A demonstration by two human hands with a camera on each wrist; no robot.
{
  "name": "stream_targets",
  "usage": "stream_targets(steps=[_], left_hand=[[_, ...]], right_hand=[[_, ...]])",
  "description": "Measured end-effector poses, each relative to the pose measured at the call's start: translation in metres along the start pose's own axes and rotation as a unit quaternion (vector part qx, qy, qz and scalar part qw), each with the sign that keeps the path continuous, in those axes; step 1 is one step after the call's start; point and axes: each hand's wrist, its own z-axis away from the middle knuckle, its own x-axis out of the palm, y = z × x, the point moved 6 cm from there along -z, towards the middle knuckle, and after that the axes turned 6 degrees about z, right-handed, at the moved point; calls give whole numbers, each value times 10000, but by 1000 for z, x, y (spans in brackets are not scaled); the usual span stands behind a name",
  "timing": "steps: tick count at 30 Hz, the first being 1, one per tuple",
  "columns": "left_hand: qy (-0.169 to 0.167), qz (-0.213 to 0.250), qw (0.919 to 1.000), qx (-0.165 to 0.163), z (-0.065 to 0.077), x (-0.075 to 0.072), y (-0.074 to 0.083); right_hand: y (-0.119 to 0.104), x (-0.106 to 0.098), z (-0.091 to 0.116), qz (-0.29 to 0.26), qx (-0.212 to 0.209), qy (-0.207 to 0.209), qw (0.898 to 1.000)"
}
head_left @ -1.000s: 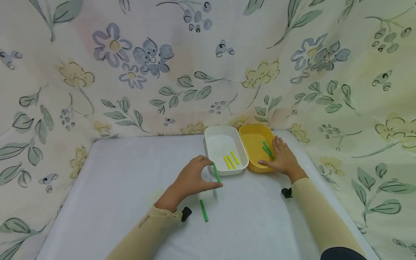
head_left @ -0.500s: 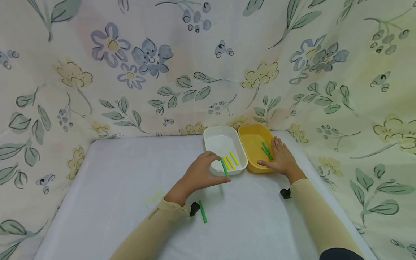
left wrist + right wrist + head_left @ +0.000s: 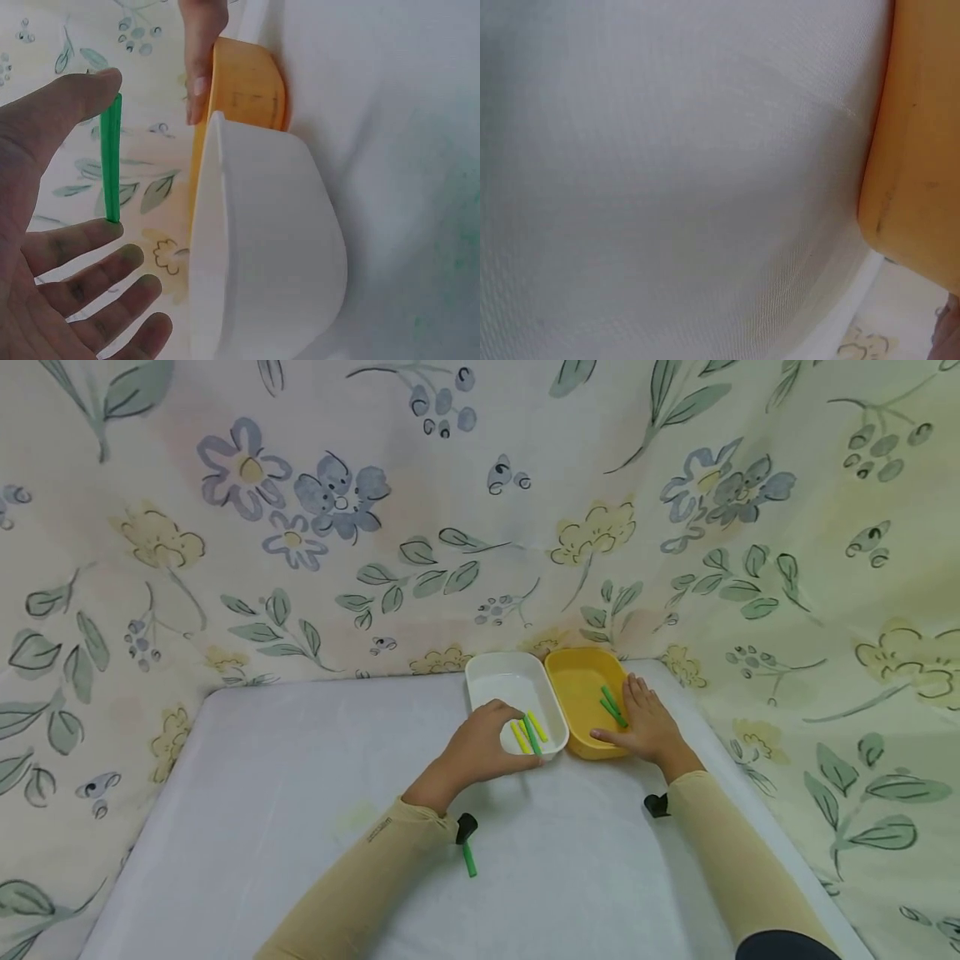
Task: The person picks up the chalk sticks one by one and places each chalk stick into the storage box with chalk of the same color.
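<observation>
My left hand [image 3: 483,752] pinches a short green stick [image 3: 532,735] by its two ends, between thumb and index finger. In the head view this stick overlaps the near part of a white tray [image 3: 508,681], where several yellow sticks [image 3: 537,727] lie. The left wrist view shows the held stick [image 3: 110,161] beside the tray's rim, the other fingers spread. My right hand [image 3: 647,727] rests along the right rim of a yellow tray [image 3: 585,672], fingers straight, thumb over its near end. Green sticks [image 3: 613,707] lie inside that tray.
Another green stick [image 3: 469,860] lies on the white tabletop [image 3: 300,777], partly hidden by the black wrist camera [image 3: 467,828] on my left sleeve. The two trays stand side by side at the back, before a floral cloth [image 3: 420,610].
My left hand has moved right and away from me with the green stick, from in front of the white tray to over its near edge. The right hand stays on the yellow tray.
</observation>
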Motion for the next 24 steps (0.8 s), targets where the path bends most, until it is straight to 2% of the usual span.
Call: stream_targets(steps=[5,11,24], left_hand=[[-75,-54,9999,66,-15,8,4],[-198,-339,9990,206,-31,17,12],[-451,-643,9967,196,-62,34,14]], right_hand=[[1,1,-1,5,-62,-1,10000],[2,3,-1,58,-51,-35,10000],[1,1,0,129,-10,-81,9999]])
